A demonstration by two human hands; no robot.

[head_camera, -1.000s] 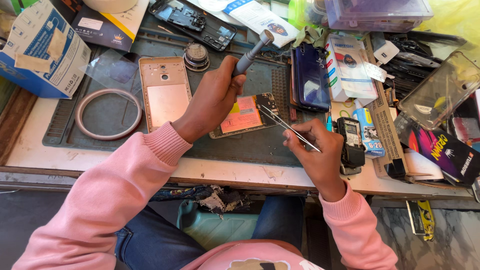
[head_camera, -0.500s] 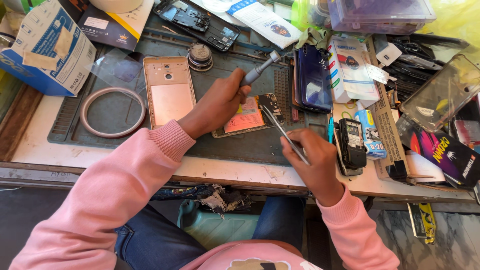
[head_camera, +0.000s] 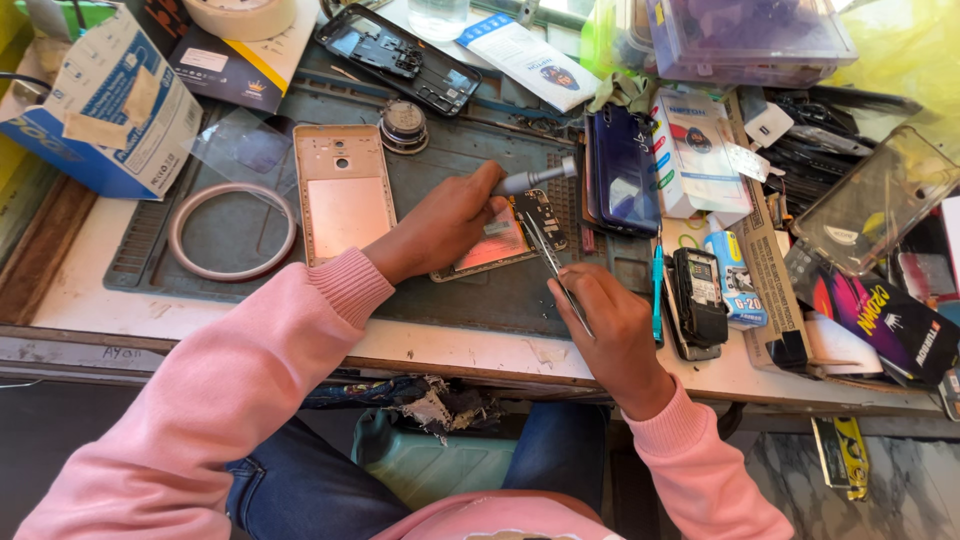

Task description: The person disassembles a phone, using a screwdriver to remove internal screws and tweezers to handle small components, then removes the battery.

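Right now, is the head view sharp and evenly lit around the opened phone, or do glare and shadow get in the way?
Head view: sharp at the opened phone, tweezers and screwdriver; daylight is soft, with the left hand casting only a faint shadow; strong glare washes out the yellow plastic at the top right corner; edges bow slightly from the wide lens.

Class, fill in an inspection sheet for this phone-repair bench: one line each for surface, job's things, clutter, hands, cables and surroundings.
Surface: grey-green work mat on a pale, worn bench top.
Job's things: opened phone with its insides showing; screwdriver; tweezers.
Clutter: pinkish back cover, black phone frame, tape ring, blue phone, boxes, packets, clear case.
Hands: left hand holds the screwdriver; right hand holds the tweezers.
Cables: nothing seen.
Surroundings: green container under the bench.
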